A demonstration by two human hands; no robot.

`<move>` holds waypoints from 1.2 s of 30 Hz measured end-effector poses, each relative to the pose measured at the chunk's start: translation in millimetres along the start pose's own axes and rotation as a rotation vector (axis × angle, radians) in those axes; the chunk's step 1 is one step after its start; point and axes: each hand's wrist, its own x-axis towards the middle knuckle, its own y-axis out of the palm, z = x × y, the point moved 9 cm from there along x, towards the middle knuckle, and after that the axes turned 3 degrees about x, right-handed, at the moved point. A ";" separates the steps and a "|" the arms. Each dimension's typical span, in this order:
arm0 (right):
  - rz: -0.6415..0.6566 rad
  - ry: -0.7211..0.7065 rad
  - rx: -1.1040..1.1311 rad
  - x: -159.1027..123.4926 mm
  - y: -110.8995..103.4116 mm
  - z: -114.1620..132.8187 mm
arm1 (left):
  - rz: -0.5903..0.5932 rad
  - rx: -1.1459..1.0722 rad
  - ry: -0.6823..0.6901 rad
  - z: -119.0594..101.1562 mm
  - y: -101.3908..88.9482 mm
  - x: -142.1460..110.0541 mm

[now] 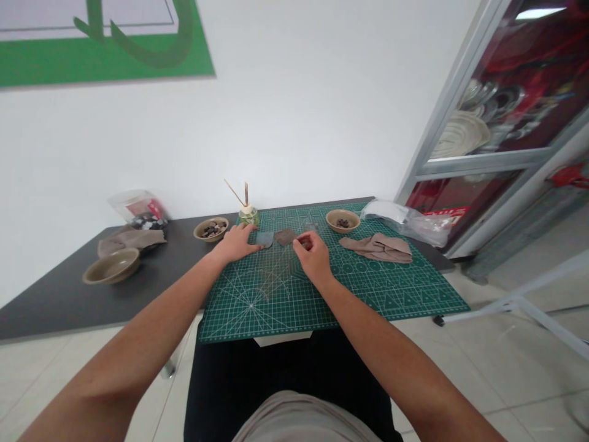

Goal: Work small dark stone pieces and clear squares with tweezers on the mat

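Note:
My left hand point(237, 242) lies spread on the green cutting mat point(368, 288), its thumb at the edge of a small pale, see-through square point(264, 239). My right hand point(313, 253) has thumb and forefinger pinched together at the right side of a small grey-brown flat piece point(284, 237). What lies between those fingertips is too small to make out. Behind the right hand is another small clear piece point(311, 227). A tan bowl point(343, 221) of small dark bits stands to the right, and a bowl point(211, 229) of dark and light stones to the left.
A crumpled brown cloth point(378, 248) and a clear plastic bag point(409, 221) lie at right. A reed diffuser bottle point(248, 213) stands at the back. Further left are a larger bowl point(111, 266), another cloth point(131, 240) and a bag of stones point(142, 212). The wall closes off the back.

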 end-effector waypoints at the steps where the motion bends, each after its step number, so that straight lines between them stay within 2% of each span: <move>1: -0.001 -0.002 0.005 -0.2 0.0 -0.1 | 0.036 0.005 -0.024 11.3 1.9 -3.1; 2: -0.002 -0.004 0.009 -0.3 0.1 -0.2 | 0.089 -0.010 -0.047 22.5 5.9 -6.4; 4: 0.002 -0.014 0.012 -0.4 1.0 0.1 | 0.153 -0.097 -0.002 35.1 12.1 -12.4; 6: 0.007 -0.024 0.010 -0.3 2.1 0.7 | 0.130 -0.161 0.055 43.3 10.7 -16.8; 10: 0.014 -0.025 0.007 -0.7 3.2 1.2 | 0.109 -0.251 0.006 59.5 3.9 -28.3; 12: 0.012 -0.023 0.006 -1.1 3.0 1.6 | 0.052 -0.268 0.008 57.7 -9.0 -39.1; 15: 0.009 -0.019 -0.002 -1.6 2.5 2.1 | -0.103 -0.335 0.038 42.5 -35.2 -64.3; 17: 0.017 -0.021 -0.005 -1.6 3.0 2.5 | -0.132 -0.425 0.013 28.6 -40.0 -82.4; 19: 0.023 -0.022 -0.005 -1.4 3.2 2.4 | -0.158 -0.584 -0.041 14.5 -35.2 -96.4; 21: 0.019 -0.021 -0.006 -1.0 2.7 1.7 | -0.183 -0.816 -0.107 2.4 -21.2 -103.3; 24: 0.017 -0.020 -0.017 -0.5 2.5 0.6 | -0.230 -1.179 -0.314 -1.9 10.7 -103.4; 27: 0.031 -0.023 -0.029 -0.4 4.0 0.9 | -0.216 -1.354 -0.379 -10.7 28.6 -93.2; 32: 0.083 -0.068 -0.040 -2.4 9.5 6.6 | -0.159 -1.408 -0.431 -21.8 34.5 -78.9; 35: 0.115 -0.100 -0.041 -3.8 12.4 10.2 | -0.147 -1.397 -0.389 -29.9 36.9 -75.6; 36: 0.119 -0.101 -0.041 -4.0 12.9 10.4 | -0.176 -1.365 -0.358 -30.9 34.9 -76.1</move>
